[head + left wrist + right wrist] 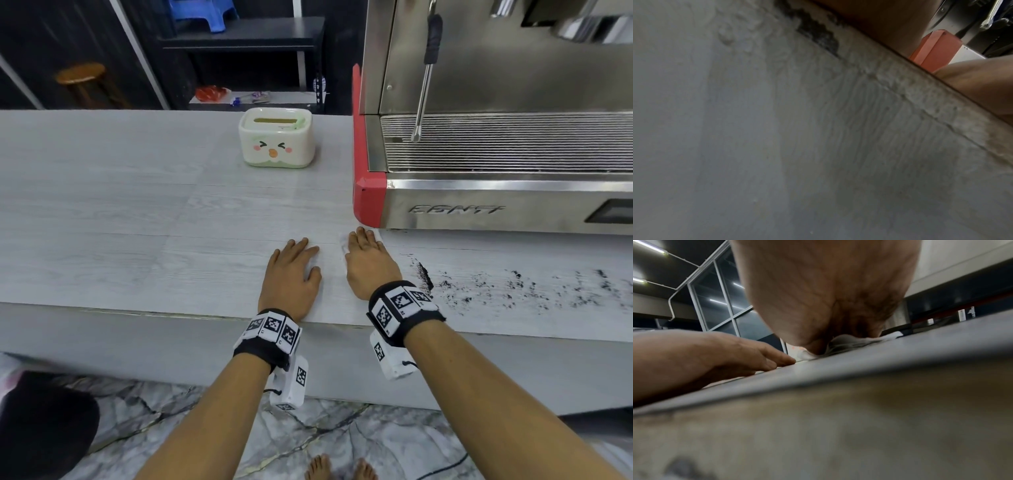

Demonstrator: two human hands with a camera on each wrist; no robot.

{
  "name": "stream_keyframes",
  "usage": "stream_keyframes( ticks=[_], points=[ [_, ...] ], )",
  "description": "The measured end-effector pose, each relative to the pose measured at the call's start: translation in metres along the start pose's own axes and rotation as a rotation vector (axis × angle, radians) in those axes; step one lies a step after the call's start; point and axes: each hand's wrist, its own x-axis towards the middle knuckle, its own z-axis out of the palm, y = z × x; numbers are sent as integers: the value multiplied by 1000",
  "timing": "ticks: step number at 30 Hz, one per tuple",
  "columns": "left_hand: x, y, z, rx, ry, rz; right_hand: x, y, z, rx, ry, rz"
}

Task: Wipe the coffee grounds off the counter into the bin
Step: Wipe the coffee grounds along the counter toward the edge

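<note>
While the right hand [368, 263] lies flat, fingers straight, pressing a thin white paper wipe [342, 245] to the pale grey wood-grain counter [120, 212], the left hand [294, 274] rests flat beside it, holding nothing. Black coffee grounds [513, 284] sit scattered right of that wrist. I'd press evenly and sweep them together toward the edge. Can't see a bin for sure.

Premises: coffee bar. Evidence: commercial steel espresso machine [496, 144] with steam wand [424, 85] on a long counter [102, 205]; wooden stool [82, 77] beyond.
</note>
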Motion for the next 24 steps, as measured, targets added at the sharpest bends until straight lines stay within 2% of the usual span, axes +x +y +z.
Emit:
stream_keyframes(
  ticks=[10, 15, 20, 22, 24],
  points=[
    [-1, -2, 0, 0, 2, 6, -16, 45, -9, -66, 38, 45],
    [0, -1, 0, -3, -1, 13, -31, 64, -18, 17, 73, 124],
    [0, -1, 0, -13, 0, 12, -61, 40, -16, 47, 224, -26],
    [0, 0, 1, -10, 2, 19, -75, 25, -7, 25, 192, -113],
    [-1, 3, 1, -20, -7, 23, -86, 15, 5, 56, 137, -116]
  ],
)
